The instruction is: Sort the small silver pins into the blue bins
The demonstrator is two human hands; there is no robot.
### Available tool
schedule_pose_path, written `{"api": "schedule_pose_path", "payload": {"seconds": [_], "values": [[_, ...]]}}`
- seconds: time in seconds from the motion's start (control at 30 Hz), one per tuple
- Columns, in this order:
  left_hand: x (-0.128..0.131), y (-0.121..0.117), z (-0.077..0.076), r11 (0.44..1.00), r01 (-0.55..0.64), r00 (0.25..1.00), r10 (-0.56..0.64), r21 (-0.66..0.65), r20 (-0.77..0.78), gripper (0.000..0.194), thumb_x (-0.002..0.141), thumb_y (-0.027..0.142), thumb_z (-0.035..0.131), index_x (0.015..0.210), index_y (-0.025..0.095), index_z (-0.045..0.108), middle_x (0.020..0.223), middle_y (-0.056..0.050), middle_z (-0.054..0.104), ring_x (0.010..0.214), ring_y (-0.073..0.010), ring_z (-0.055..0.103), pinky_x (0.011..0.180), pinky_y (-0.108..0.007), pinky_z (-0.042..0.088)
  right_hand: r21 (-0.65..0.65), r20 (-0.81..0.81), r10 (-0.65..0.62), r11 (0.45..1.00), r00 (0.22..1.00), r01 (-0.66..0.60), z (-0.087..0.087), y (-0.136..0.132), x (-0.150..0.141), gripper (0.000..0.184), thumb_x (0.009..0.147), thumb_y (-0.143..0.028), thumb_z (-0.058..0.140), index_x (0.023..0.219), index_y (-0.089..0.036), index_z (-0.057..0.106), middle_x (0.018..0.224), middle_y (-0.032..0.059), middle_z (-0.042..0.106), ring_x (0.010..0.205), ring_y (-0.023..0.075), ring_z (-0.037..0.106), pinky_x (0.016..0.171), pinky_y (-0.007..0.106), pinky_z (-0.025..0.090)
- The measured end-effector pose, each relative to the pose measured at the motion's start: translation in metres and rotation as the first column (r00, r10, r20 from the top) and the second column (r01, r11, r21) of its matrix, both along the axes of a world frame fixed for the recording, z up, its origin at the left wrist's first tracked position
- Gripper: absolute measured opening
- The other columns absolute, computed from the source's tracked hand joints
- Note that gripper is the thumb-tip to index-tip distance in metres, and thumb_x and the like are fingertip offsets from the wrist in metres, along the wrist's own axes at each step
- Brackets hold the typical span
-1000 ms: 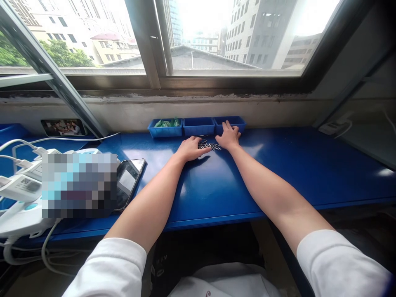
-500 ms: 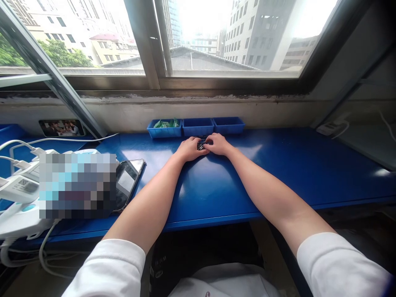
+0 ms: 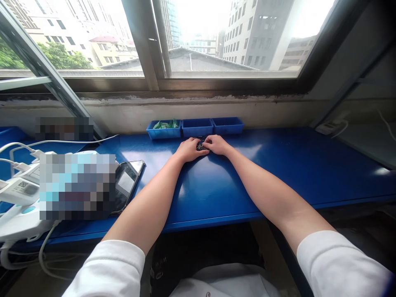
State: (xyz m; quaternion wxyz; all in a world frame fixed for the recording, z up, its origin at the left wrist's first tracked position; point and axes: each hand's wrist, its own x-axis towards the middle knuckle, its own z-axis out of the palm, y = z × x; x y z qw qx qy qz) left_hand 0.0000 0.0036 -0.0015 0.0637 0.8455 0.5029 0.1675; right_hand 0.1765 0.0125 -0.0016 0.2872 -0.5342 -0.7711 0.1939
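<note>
Hands: the left hand (image 3: 192, 149) and the right hand (image 3: 218, 144) lie palms down and close together, their fingertips meeting over the pile; the view does not show whether they pinch the pieces or only cup them.
Pieces: a small bunch of small dark metal pieces (image 3: 201, 146) sits on the blue tabletop (image 3: 222, 194), between the hands and just in front of the middle tray.
Handling: they probably are light, stiff and thin, and they may slide on the glossy surface; each is best taken by its ends, between fingertip and thumb.
Counts: two hands; one bunch, its pieces too small and covered to count; three blue plastic trays in a row.
Trays: the left tray (image 3: 163, 129) holds green items (image 3: 163, 125), their number unclear; the others are the middle tray (image 3: 197, 128) and the right tray (image 3: 227, 126).
Around: a smartphone (image 3: 127, 183) lies left of the left arm, beside a pixelated object (image 3: 77, 185), with a white electrical unit (image 3: 18, 198) further left.
</note>
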Motion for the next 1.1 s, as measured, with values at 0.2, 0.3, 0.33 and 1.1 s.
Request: {"api": "schedule_pose_path", "payload": {"seconds": [0.2, 0.3, 0.33, 1.1], "values": [[0.0006, 0.0004, -0.0002, 1.000, -0.006, 1.000, 0.006, -0.002, 0.003, 0.068, 0.073, 0.069, 0.053, 0.123, 0.023, 0.055, 0.126, -0.011, 0.056, 0.113, -0.0293, 0.054, 0.092, -0.035, 0.043, 0.038, -0.068, -0.058, 0.997, 0.996, 0.061, 0.0000, -0.0003, -0.0019, 0.016, 0.084, -0.032, 0.053, 0.078, -0.018, 0.059, 0.078, 0.0036, 0.066, 0.071, 0.0152, 0.056, 0.064, 0.027, 0.041], [0.0003, 0.0010, -0.0011, 1.000, -0.007, 1.000, 0.007, -0.003, 0.014, 0.070, 0.073, 0.071, 0.052, 0.123, 0.022, 0.055, 0.126, -0.012, 0.056, 0.114, -0.0297, 0.054, 0.091, -0.035, 0.043, 0.059, -0.104, -0.068, 0.995, 0.992, 0.074, -0.0003, -0.0007, -0.0016, 0.016, 0.084, -0.033, 0.053, 0.076, -0.019, 0.056, 0.077, 0.0034, 0.065, 0.070, 0.0155, 0.056, 0.064, 0.027, 0.041], [0.0002, 0.0010, -0.0013, 1.000, -0.007, 1.000, 0.007, -0.002, 0.017, 0.071, 0.073, 0.071, 0.052, 0.123, 0.022, 0.055, 0.126, -0.012, 0.056, 0.114, -0.0298, 0.054, 0.091, -0.035, 0.044, 0.069, -0.131, -0.065, 0.995, 0.989, 0.074, -0.0007, -0.0006, -0.0012, 0.015, 0.083, -0.032, 0.053, 0.076, -0.019, 0.055, 0.076, 0.0027, 0.065, 0.069, 0.0153, 0.056, 0.065, 0.028, 0.042], [0.0031, 0.0035, -0.0013, 0.931, 0.148, 0.908, -0.262, 0.333, 0.326, 0.022, 0.085, 0.028, 0.053, 0.098, 0.021, 0.069, 0.098, -0.005, 0.068, 0.088, -0.0180, 0.063, 0.083, -0.029, 0.049, -0.021, -0.534, 0.128, 0.986, 0.836, -0.164, 0.0015, 0.0035, 0.0012, 0.062, 0.061, -0.036, 0.076, 0.115, -0.016, 0.053, 0.059, -0.0037, 0.063, 0.054, 0.0128, 0.057, 0.055, 0.026, 0.047]]}}
